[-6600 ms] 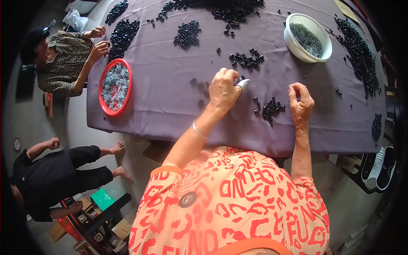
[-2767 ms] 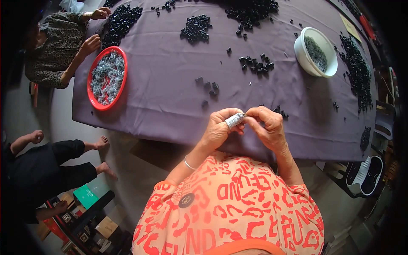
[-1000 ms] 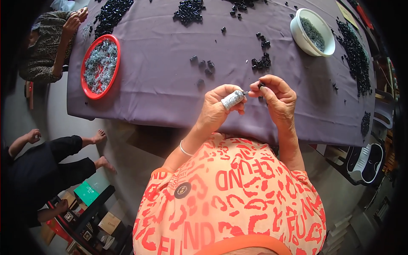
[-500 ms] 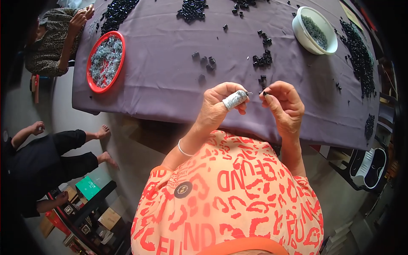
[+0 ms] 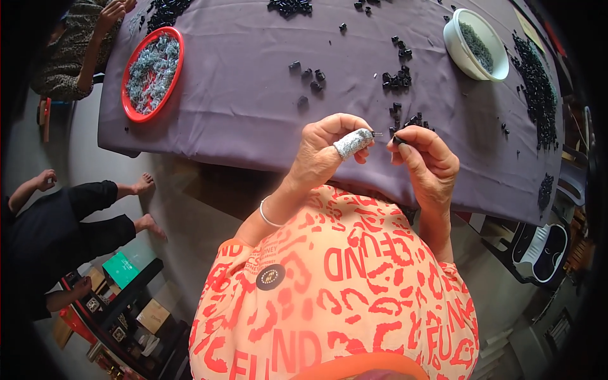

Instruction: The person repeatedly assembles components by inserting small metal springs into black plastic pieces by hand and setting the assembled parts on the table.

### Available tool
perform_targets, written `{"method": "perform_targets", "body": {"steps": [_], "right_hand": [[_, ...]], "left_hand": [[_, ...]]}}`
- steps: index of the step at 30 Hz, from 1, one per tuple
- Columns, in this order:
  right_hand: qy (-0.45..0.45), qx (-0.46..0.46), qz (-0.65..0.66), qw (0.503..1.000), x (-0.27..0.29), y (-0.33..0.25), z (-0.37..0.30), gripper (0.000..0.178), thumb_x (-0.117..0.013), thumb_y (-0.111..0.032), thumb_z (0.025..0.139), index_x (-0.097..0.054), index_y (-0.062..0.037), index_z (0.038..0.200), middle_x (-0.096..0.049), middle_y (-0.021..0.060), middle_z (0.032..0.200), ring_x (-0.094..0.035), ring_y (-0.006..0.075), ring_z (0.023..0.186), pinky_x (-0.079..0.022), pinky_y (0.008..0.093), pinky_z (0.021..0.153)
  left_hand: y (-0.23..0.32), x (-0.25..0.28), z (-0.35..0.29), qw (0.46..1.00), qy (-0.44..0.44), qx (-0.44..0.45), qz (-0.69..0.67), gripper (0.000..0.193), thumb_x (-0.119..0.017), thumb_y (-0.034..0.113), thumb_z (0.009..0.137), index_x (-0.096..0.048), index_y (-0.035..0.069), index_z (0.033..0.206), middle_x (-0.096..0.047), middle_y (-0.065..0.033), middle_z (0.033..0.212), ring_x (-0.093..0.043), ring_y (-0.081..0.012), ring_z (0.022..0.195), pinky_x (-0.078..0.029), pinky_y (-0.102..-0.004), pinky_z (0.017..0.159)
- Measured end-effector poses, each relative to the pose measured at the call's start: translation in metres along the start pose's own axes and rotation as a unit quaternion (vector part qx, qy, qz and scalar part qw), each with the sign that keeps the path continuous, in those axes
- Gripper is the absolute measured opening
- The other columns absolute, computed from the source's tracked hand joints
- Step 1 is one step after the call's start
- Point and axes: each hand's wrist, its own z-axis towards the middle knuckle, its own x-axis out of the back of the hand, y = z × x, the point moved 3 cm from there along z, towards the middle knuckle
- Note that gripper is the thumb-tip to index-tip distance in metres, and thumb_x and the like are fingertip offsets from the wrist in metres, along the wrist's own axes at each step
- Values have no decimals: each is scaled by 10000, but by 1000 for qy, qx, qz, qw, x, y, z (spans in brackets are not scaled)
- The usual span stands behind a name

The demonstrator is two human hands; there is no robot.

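Observation:
Over the table's near edge, my left hand (image 5: 326, 147) pinches a small dark piece with a thin ridged metal tip (image 5: 378, 133) sticking out to the right. Its thumb is wrapped in whitish-grey tape. A short gap away, my right hand (image 5: 432, 163) holds a small black part (image 5: 398, 139) between thumb and forefinger; the fingers partly cover it. Just beyond the right fingers lie several loose black parts (image 5: 415, 120), with another cluster (image 5: 397, 79) farther back.
On the purple-grey cloth (image 5: 240, 95) a red tray (image 5: 125, 95) of thin greyish pieces stands left, a white tub (image 5: 457, 47) of similar pieces right. Black parts (image 5: 538, 88) heap along the right edge. Two other people are at left, one with hands (image 5: 113, 14) at the table.
The view has shifted slightly. The metal tip at my left fingers shows more plainly, and black parts beyond my right hand have come into sight. Both hands keep their pinches.

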Motion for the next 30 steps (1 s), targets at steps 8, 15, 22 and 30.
{"method": "perform_targets", "body": {"steps": [8, 15, 22, 30], "right_hand": [[0, 57, -39, 998, -5, -3, 0, 171, -586, 72, 873, -604, 46, 1041, -642, 90, 903, -604, 108, 760, -499, 218, 683], [-32, 166, -217, 961, -7, -9, 5, 200, -624, 138, 800, -626, 57, 982, -605, 103, 911, -586, 127, 770, -494, 228, 652], [-49, 168, -247, 953, -11, -8, 8, 219, -630, 151, 784, -629, 56, 981, -607, 106, 912, -588, 134, 773, -498, 235, 655], [-50, 166, -222, 960, -10, -3, 11, 214, -644, 153, 766, -616, 51, 952, -611, 89, 883, -581, 131, 771, -472, 226, 653]], "left_hand": [[9, -4, -3, 998, 6, -14, 68, 111, -603, 18, 890, -615, -25, 992, -628, -31, 827, -593, -76, 729, -511, -220, 670], [14, -7, -6, 990, -10, -51, 134, 109, -607, -31, 876, -607, -34, 985, -572, -14, 863, -563, -66, 760, -490, -210, 681], [16, -6, -4, 969, -24, -109, 220, 127, -621, -47, 857, -609, -49, 984, -570, -32, 881, -561, -71, 761, -488, -209, 679], [12, -4, -3, 964, -4, -122, 234, 115, -646, -41, 840, -635, -41, 955, -585, -29, 839, -574, -68, 710, -489, -206, 625]]}}
